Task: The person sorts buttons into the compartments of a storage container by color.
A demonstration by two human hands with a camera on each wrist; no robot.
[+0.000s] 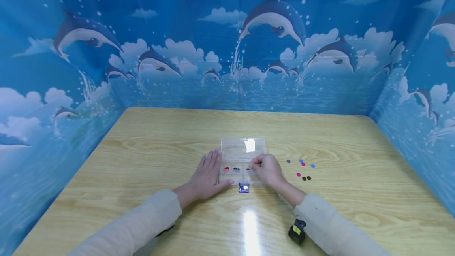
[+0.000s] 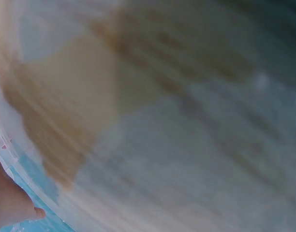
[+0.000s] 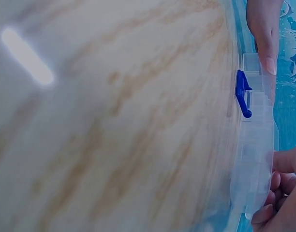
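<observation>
A clear plastic box (image 1: 232, 177) with compartments lies on the table, its transparent lid (image 1: 234, 147) folded back. My left hand (image 1: 207, 177) rests along the box's left side, fingers straight, thumb on the front edge. Over a right-hand compartment, my right hand (image 1: 268, 171) has its thumb and fingers drawn together; whether something is between them is hidden. Red discs (image 1: 226, 168) and dark blue discs (image 1: 236, 168) lie in two back compartments. A dark piece (image 1: 248, 169) shows beside the right fingertips. The blue latch (image 3: 244, 94) hangs at the box's front.
Right of the box lie several small loose discs: blue (image 1: 313, 165), pink (image 1: 298, 174), dark brown (image 1: 309, 177) and grey (image 1: 288, 161). The wooden table (image 1: 160, 137) ends at a dolphin-printed curtain (image 1: 199, 86) behind and on both sides. A black wrist device (image 1: 297, 232) sits under the right sleeve.
</observation>
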